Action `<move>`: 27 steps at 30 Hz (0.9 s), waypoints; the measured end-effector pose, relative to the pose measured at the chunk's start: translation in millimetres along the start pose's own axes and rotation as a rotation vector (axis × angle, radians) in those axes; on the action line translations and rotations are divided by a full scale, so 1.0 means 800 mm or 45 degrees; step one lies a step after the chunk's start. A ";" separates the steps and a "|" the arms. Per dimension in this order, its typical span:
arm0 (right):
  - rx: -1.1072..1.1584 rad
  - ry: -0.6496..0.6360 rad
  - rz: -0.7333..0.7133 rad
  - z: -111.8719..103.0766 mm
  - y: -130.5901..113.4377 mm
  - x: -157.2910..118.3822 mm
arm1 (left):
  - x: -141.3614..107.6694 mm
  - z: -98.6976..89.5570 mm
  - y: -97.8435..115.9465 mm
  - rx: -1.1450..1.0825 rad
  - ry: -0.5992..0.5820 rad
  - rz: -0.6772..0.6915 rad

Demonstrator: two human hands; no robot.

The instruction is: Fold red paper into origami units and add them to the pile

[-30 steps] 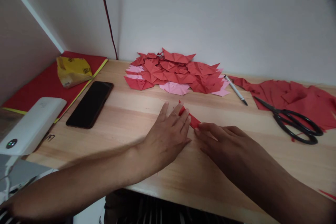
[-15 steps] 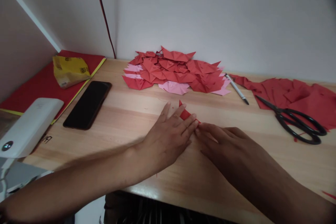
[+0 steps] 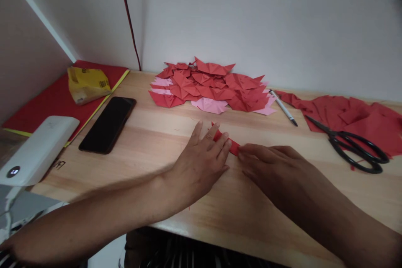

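Observation:
A narrow folded piece of red paper point(image 3: 233, 147) lies slantwise on the table in front of me. My left hand point(image 3: 202, 163) rests flat across its left part, fingers spread and pressing down, so much of that part is hidden. At the paper's lower right end my right hand point(image 3: 276, 169) has its fingers pinched together on the edge; the thumb is mostly out of sight. Behind the hands lies a heap of folded red and pink paper shapes point(image 3: 216, 92), some with pointed ends.
Black-handled scissors point(image 3: 354, 142) lie at right, partly over crumpled red paper point(image 3: 358, 113). A pen point(image 3: 284, 109) sits beside the heap. At left are a phone point(image 3: 108, 125), a white power bank point(image 3: 39, 150), a yellow packet point(image 3: 88, 86) and a red folder point(image 3: 37, 100).
My left hand has slid slightly left along the paper, away from the right hand's fingertips. More of the red strip shows between the hands. The view has shifted a little.

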State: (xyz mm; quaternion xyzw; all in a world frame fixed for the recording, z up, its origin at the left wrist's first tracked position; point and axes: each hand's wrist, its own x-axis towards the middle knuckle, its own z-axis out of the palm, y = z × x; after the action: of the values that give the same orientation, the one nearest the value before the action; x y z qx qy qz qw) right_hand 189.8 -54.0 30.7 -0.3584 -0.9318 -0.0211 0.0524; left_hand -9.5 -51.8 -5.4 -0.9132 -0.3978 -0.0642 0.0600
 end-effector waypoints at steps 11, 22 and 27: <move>-0.134 0.116 0.001 0.025 -0.005 -0.001 | -0.002 0.000 0.005 0.057 0.046 0.004; -0.179 0.003 0.189 0.042 -0.006 0.003 | -0.004 0.006 0.006 0.097 0.104 0.014; -0.187 -0.074 0.186 0.046 0.001 -0.002 | -0.004 0.002 0.006 0.074 0.084 0.005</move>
State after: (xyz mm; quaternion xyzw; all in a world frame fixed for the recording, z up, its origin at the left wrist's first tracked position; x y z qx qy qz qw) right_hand 188.6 -52.0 -5.8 -0.4289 -0.9002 -0.0752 0.0003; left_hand -7.7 -56.9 -8.0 -0.9093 -0.3955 -0.0827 0.0996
